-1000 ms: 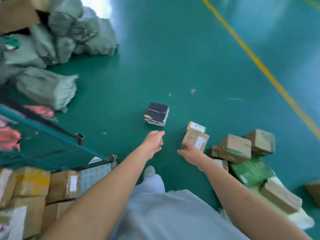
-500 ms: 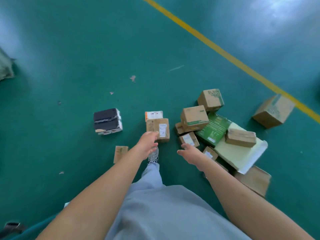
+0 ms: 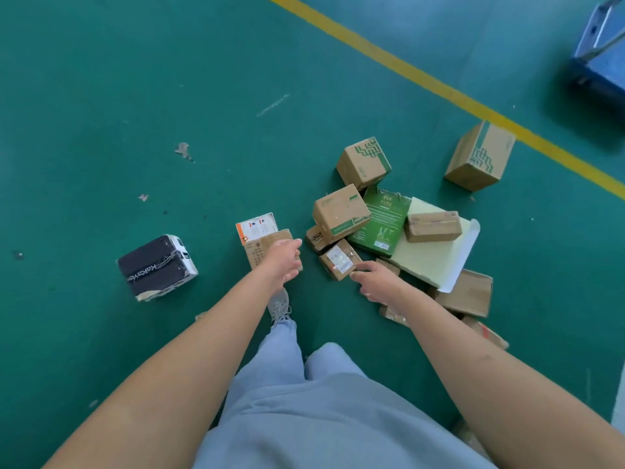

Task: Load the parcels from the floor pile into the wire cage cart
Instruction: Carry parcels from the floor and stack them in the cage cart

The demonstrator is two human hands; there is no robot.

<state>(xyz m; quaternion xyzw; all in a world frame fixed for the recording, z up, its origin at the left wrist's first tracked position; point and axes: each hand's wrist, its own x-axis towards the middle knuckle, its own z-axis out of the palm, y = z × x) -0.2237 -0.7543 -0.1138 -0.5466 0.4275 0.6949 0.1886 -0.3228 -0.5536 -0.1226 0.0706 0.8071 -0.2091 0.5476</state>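
Pick-up step in hand: the left hand [image 3: 283, 262] reaches over a small brown box [image 3: 267, 247] on the floor [image 3: 135, 96], its grip loose and empty. The right hand [image 3: 373, 279], also empty, nears a labelled box [image 3: 339, 260] at the pile's edge. Next, each must close on its box; the cart is out of view.

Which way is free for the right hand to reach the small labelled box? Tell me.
Probably yes, straight ahead: the right hand hangs open beside the small labelled box, fingers at its near corner, and nothing lies between them.
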